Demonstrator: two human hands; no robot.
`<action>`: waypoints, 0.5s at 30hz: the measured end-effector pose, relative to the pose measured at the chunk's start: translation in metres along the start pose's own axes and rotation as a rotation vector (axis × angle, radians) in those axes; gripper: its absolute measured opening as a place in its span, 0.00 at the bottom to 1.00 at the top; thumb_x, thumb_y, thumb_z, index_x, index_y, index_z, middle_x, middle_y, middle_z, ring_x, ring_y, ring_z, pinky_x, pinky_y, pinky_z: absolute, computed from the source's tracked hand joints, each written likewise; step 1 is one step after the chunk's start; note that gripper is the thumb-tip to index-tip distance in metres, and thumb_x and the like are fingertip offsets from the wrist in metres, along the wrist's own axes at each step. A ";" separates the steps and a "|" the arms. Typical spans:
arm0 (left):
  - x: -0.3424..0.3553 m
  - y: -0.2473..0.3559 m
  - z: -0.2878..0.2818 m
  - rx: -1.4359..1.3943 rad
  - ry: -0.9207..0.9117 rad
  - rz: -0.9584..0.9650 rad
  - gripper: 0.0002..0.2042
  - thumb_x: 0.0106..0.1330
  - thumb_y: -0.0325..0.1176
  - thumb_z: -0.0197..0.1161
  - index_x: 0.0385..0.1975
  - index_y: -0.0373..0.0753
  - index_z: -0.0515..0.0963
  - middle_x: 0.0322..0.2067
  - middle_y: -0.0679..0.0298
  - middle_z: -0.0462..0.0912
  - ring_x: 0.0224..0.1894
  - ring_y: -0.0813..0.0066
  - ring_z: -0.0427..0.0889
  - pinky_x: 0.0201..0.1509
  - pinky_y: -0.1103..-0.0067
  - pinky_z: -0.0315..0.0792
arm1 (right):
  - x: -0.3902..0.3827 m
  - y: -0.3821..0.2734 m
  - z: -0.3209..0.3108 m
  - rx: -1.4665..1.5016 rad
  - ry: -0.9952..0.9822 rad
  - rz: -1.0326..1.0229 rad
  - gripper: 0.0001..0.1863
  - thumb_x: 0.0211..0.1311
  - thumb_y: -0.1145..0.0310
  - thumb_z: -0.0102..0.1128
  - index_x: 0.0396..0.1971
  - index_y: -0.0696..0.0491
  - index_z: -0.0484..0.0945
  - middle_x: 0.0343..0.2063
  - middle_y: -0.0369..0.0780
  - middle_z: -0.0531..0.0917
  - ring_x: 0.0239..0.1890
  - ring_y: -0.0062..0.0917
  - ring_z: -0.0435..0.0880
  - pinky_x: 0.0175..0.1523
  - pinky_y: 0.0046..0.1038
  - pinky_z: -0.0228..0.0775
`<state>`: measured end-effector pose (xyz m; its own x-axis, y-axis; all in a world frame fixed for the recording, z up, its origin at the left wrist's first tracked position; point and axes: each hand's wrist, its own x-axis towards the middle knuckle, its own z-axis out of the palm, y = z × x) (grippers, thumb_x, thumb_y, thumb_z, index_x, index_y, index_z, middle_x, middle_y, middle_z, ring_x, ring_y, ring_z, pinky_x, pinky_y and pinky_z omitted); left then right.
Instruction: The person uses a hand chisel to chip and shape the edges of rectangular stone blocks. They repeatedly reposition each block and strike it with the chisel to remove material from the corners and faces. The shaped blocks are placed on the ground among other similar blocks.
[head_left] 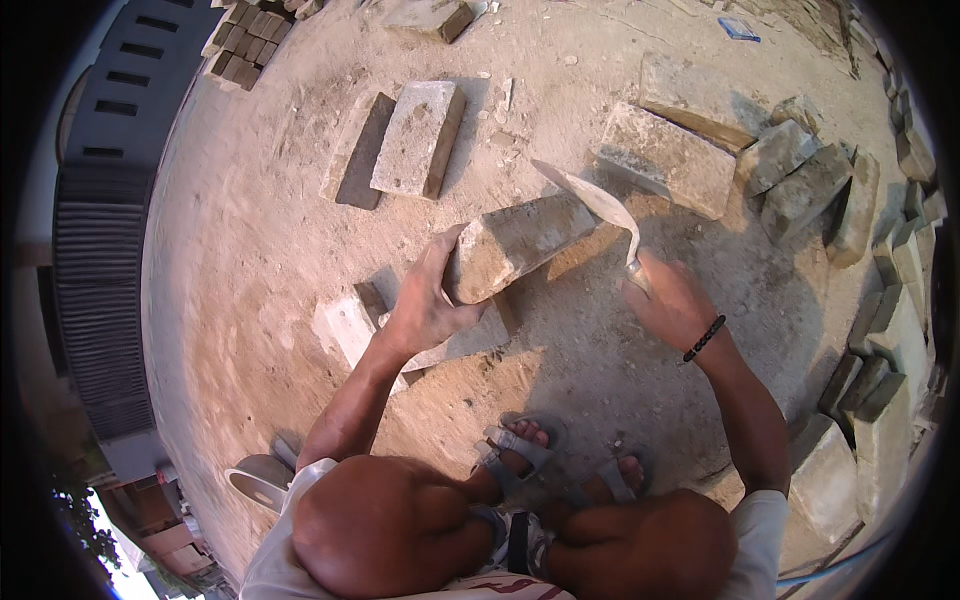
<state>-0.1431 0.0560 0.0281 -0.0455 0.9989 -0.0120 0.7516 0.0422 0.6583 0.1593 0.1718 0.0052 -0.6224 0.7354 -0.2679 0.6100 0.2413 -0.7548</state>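
Observation:
My left hand (432, 305) grips the near left end of a mortar-crusted brick (525, 245), thumb below and fingers over the far side. The brick is tilted, its other end pointing up and to the right. In my right hand (668, 300) is a trowel (606, 203), held by its handle, with the blade pointing up and left just past the brick's far end. Beneath and beside my left hand lie other pale bricks (350, 328), partly hidden by the hand and the held brick.
Two bricks (417, 140) lie side by side farther off. More bricks (668, 160) and a heap of broken ones (805, 190) sit to the right, with a long pile (885, 420) along the right edge. A brick stack (245, 45) stands far left. My sandalled feet (520, 447) are close below.

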 end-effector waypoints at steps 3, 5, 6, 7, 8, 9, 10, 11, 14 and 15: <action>0.002 0.004 0.000 0.008 -0.042 -0.048 0.47 0.45 0.29 0.77 0.68 0.33 0.59 0.50 0.52 0.77 0.51 0.60 0.79 0.58 0.69 0.73 | -0.025 -0.035 0.016 0.075 0.026 -0.192 0.16 0.63 0.61 0.57 0.37 0.61 0.73 0.27 0.55 0.82 0.34 0.54 0.82 0.39 0.49 0.73; 0.000 0.005 -0.001 0.012 -0.057 -0.089 0.47 0.45 0.29 0.77 0.69 0.34 0.59 0.49 0.53 0.76 0.52 0.60 0.79 0.58 0.70 0.73 | -0.023 -0.030 0.027 0.068 0.023 -0.160 0.16 0.63 0.62 0.57 0.37 0.61 0.73 0.27 0.55 0.82 0.34 0.53 0.82 0.39 0.49 0.73; -0.001 0.003 0.002 -0.003 -0.050 -0.092 0.48 0.45 0.29 0.78 0.69 0.34 0.59 0.50 0.53 0.76 0.52 0.60 0.79 0.59 0.70 0.73 | -0.007 -0.008 0.037 0.040 0.016 -0.043 0.16 0.63 0.62 0.57 0.37 0.61 0.73 0.26 0.55 0.81 0.34 0.54 0.82 0.40 0.49 0.73; 0.003 0.002 0.005 -0.019 -0.039 -0.086 0.48 0.45 0.30 0.78 0.69 0.35 0.59 0.50 0.54 0.76 0.52 0.60 0.78 0.59 0.70 0.73 | 0.010 0.015 0.040 0.007 0.018 0.072 0.15 0.63 0.62 0.57 0.37 0.61 0.73 0.26 0.55 0.81 0.34 0.54 0.82 0.40 0.49 0.73; 0.005 0.004 0.004 -0.022 -0.036 -0.063 0.48 0.45 0.31 0.78 0.69 0.35 0.59 0.51 0.53 0.75 0.54 0.60 0.77 0.60 0.70 0.72 | 0.024 0.041 0.038 -0.035 -0.003 0.087 0.16 0.63 0.61 0.58 0.39 0.61 0.73 0.26 0.55 0.81 0.35 0.54 0.82 0.40 0.49 0.72; 0.008 0.005 0.006 -0.037 -0.038 -0.035 0.49 0.45 0.32 0.78 0.70 0.35 0.59 0.52 0.53 0.74 0.56 0.60 0.76 0.61 0.70 0.71 | 0.033 0.071 0.032 -0.084 -0.022 0.113 0.17 0.63 0.61 0.59 0.40 0.61 0.74 0.26 0.55 0.81 0.35 0.55 0.81 0.40 0.49 0.72; 0.009 0.007 0.003 -0.037 -0.036 -0.016 0.49 0.45 0.32 0.79 0.70 0.35 0.58 0.54 0.53 0.73 0.57 0.60 0.75 0.62 0.69 0.70 | 0.039 0.082 0.030 -0.123 -0.047 0.126 0.18 0.62 0.60 0.60 0.41 0.61 0.74 0.26 0.55 0.81 0.35 0.56 0.81 0.39 0.49 0.71; 0.005 0.004 0.001 -0.030 -0.024 -0.015 0.50 0.45 0.34 0.79 0.70 0.35 0.57 0.55 0.53 0.72 0.59 0.60 0.73 0.63 0.68 0.68 | 0.037 0.063 0.028 -0.095 0.001 0.114 0.18 0.63 0.60 0.59 0.42 0.61 0.73 0.27 0.55 0.81 0.36 0.55 0.81 0.41 0.50 0.71; -0.004 -0.001 0.010 -0.115 0.075 -0.031 0.54 0.46 0.38 0.81 0.72 0.34 0.52 0.57 0.52 0.69 0.63 0.60 0.69 0.67 0.67 0.65 | 0.006 0.005 0.023 -0.021 0.060 0.068 0.18 0.64 0.61 0.58 0.42 0.61 0.72 0.30 0.56 0.82 0.37 0.54 0.81 0.43 0.51 0.70; -0.006 -0.006 0.022 -0.205 0.145 -0.046 0.55 0.46 0.39 0.81 0.72 0.33 0.51 0.58 0.52 0.69 0.64 0.60 0.68 0.68 0.66 0.64 | -0.005 -0.009 0.027 0.004 0.026 0.048 0.18 0.64 0.60 0.58 0.43 0.61 0.72 0.30 0.57 0.82 0.37 0.54 0.81 0.43 0.51 0.71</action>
<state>-0.1329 0.0504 0.0071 -0.1816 0.9820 0.0524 0.5982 0.0680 0.7985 0.1439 0.1484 -0.0029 -0.5794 0.7624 -0.2880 0.6369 0.2030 -0.7438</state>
